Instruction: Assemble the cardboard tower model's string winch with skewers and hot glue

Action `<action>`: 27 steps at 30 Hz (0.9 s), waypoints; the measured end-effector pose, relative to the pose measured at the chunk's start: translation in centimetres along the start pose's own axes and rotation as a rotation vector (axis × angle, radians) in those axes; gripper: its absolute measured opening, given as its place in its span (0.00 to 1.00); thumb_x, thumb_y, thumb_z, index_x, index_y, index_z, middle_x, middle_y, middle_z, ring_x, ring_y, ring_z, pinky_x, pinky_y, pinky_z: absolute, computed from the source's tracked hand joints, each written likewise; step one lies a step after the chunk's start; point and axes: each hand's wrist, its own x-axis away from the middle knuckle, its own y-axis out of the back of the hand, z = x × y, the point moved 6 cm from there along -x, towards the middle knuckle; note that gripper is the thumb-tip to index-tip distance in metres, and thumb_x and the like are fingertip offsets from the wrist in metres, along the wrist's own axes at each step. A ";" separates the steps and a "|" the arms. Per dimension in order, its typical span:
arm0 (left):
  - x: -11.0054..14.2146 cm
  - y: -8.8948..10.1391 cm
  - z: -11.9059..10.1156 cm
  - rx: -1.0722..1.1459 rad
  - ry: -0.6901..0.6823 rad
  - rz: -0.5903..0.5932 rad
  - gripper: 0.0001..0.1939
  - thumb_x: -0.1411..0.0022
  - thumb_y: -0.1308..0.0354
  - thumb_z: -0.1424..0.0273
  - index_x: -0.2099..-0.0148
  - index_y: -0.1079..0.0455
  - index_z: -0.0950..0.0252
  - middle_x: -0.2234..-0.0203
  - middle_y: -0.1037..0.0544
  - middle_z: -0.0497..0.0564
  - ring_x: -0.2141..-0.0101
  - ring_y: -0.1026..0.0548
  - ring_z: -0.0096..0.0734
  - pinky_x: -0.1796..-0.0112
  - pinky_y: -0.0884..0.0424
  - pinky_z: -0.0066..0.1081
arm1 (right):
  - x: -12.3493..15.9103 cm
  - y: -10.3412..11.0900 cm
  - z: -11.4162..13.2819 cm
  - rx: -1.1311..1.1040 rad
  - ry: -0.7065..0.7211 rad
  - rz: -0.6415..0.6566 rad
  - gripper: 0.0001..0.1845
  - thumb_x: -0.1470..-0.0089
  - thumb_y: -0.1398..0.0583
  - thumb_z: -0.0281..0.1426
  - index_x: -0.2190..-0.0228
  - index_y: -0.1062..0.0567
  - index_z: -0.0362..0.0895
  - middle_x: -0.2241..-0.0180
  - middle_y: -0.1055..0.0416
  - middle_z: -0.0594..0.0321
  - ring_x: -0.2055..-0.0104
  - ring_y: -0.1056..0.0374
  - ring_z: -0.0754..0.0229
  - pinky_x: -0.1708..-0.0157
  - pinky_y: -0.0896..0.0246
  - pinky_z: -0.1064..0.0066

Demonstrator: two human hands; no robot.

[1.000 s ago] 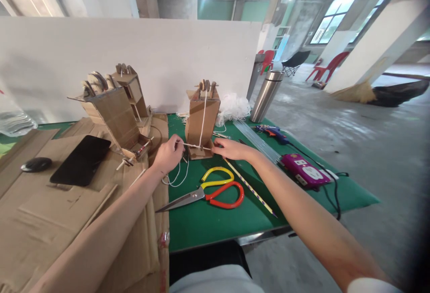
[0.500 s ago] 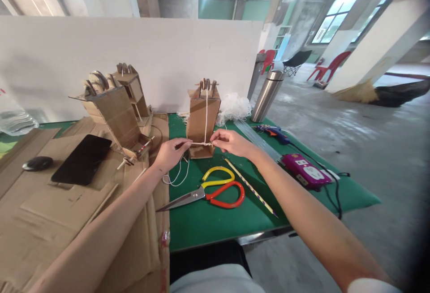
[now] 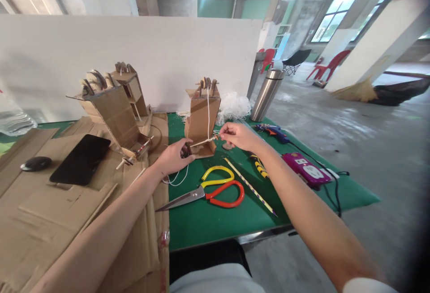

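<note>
A small cardboard tower stands upright, with round pulley-like discs on top. White string runs from the discs down to a thin wooden stick, which slants across the tower's low base. My left hand is closed round the left side of that base, by the stick's left end; its fingertips are partly hidden. At the stick's right end my right hand has its fingers pinched; what they hold is too small to make out. A loop of string lies below my left hand.
Scissors and a pencil lie in front. To the right are a purple power strip, a glue gun and a steel flask. Another cardboard model, a phone and cardboard sheets occupy the left.
My left hand has shifted from pinching the stick's left end to wrapping round the base's left side. My right hand has moved slightly right and up. The stick now tilts, its right end higher.
</note>
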 end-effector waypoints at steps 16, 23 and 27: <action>-0.1 -0.4 0.0 -0.105 -0.032 0.020 0.18 0.48 0.44 0.67 0.54 0.39 0.60 0.72 0.27 0.45 0.70 0.28 0.31 0.69 0.34 0.30 | 0.9 -1.2 2.5 0.187 0.110 0.001 0.07 0.50 0.44 0.34 0.72 0.30 0.43 0.75 0.33 0.64 0.74 0.38 0.64 0.72 0.44 0.72; 0.0 -0.5 0.1 -0.085 -0.015 0.051 0.19 0.49 0.45 0.68 0.53 0.41 0.59 0.71 0.27 0.45 0.69 0.27 0.32 0.68 0.34 0.30 | 0.4 -1.1 1.5 0.168 0.109 0.025 0.08 0.49 0.43 0.36 0.72 0.30 0.43 0.76 0.33 0.65 0.73 0.37 0.63 0.71 0.44 0.71; 0.1 -0.6 0.3 -0.084 -0.017 0.074 0.22 0.50 0.45 0.70 0.51 0.41 0.59 0.71 0.27 0.45 0.69 0.27 0.32 0.67 0.33 0.31 | 0.2 -1.6 1.2 0.197 0.101 0.059 0.09 0.50 0.42 0.36 0.72 0.28 0.43 0.75 0.30 0.64 0.71 0.35 0.62 0.69 0.42 0.71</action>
